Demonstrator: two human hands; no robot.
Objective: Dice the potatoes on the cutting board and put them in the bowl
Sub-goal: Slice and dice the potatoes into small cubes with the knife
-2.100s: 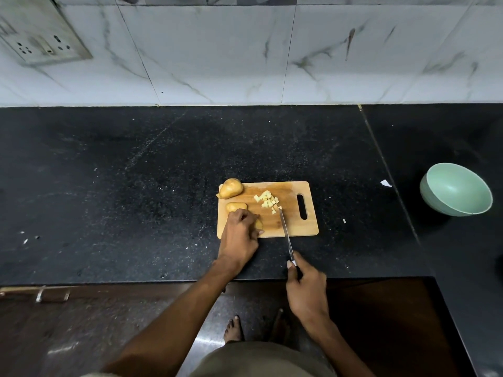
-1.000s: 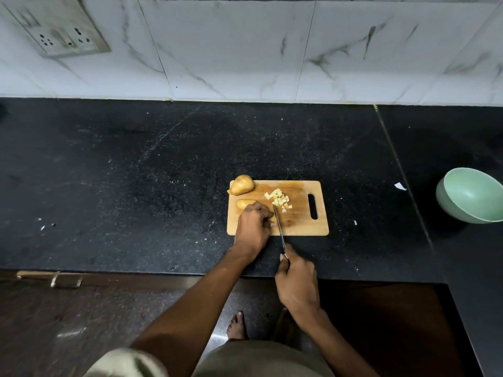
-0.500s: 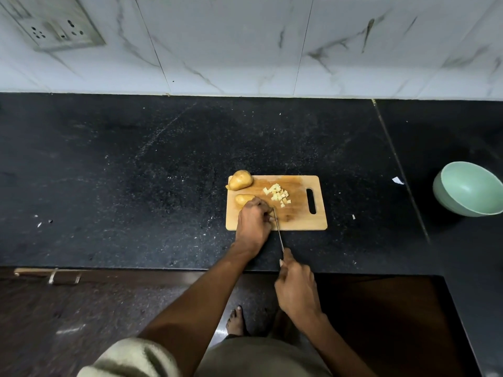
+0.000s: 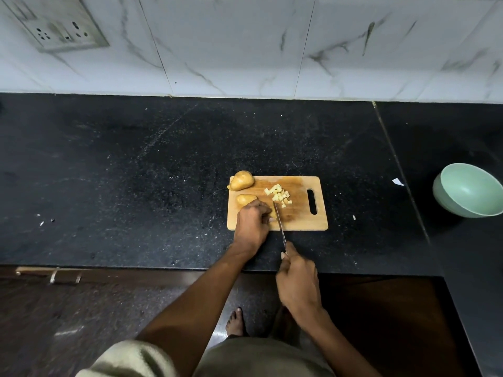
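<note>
A wooden board (image 4: 299, 221) lies on the black table (image 4: 136, 186), close to the table's front edge and a little right of its middle, with its handle slot at the right end. On the board's back left corner sits a whole potato (image 4: 241, 180), overhanging the edge slightly. Just in front of it, along the board's left side, a second potato (image 4: 245, 199) shows partly from under the left hand (image 4: 251, 223). That hand lies over the front left part of the board with its fingers curled down onto a potato piece; little of the piece shows — only a sliver beside the fingertips. The grip there is closed on the piece, pressing it to the board.

The right hand (image 4: 298, 281) is over the table's front edge, its grip wrapped round the handle of a knife (image 4: 279, 219). The blade runs from that hand onto the board and stands just to the right of the left hand's fingertips, tip toward the dice (image 4: 279, 194) — a small heap of pale cubes near the board's middle, toward its back edge.

A pale green bowl (image 4: 446, 202) stands well apart from the board, at the table's right edge. A white scrap (image 4: 398, 182) lies on the table between board and bowl.
</note>
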